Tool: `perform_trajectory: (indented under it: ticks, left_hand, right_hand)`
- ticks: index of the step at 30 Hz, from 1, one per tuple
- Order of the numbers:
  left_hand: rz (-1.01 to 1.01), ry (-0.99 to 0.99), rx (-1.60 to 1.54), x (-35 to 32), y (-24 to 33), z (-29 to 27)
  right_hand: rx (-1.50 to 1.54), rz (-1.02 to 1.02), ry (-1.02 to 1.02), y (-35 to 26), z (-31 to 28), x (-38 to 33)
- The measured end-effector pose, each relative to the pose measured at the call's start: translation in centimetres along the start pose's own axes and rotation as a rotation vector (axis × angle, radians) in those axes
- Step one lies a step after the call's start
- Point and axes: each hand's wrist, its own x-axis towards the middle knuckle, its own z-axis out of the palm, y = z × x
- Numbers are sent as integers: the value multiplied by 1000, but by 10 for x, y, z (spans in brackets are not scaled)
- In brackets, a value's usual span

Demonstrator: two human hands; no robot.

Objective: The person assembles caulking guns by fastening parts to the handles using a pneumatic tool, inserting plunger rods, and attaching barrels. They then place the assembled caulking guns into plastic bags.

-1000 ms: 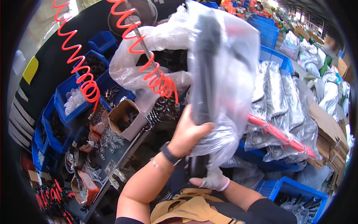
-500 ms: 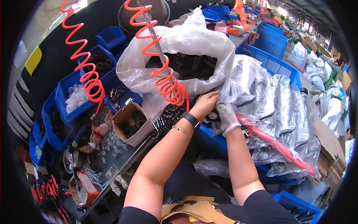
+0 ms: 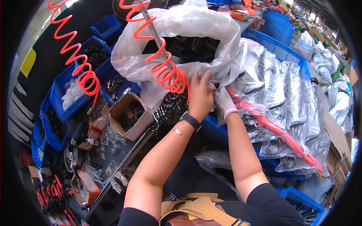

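Observation:
My left hand (image 3: 201, 96), bare, with a dark watch on the wrist, is raised in front of the big white plastic sack (image 3: 130, 62). Its fingers point up and look spread, a little blurred, and no object shows in them. Close beside it on the right is my right hand (image 3: 225, 103) in a pale glove, its fingers curled. What they close on is hidden, near the upper end of a red tube-like item (image 3: 281, 137) in clear plastic. Dark parts (image 3: 188, 47) fill the sack's open mouth.
Clear-bagged black parts (image 3: 271, 79) lie piled on a blue crate (image 3: 298, 56) at right. Red coiled hoses (image 3: 86, 81) hang at left over blue bins (image 3: 56, 84). A cardboard box (image 3: 139, 128) of black pieces and loose springs (image 3: 113, 141) sit on the bench.
My left hand has come away from the bagged parts, its fingers now raised toward the sack. My right hand has shifted slightly up and left. The view has moved a little.

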Motion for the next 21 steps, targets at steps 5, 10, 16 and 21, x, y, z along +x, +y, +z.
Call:
perform_trajectory:
  ticks: [5,10,16,21]
  left_hand:
    - [-45,-209,490,77,13,-4]
    - [-167,331,-234,142,-11,-39]
    - [-171,139,-246,126,9,-34]
    - [48,212,31,96,13,-30]
  right_hand:
    - [523,24,-98,-1,18,-3]
    - [488,-16,-15,-29,25,-28]
    - [375,-75,56,-9,33,-10]
    - [275,35,12,-38,26,-30]
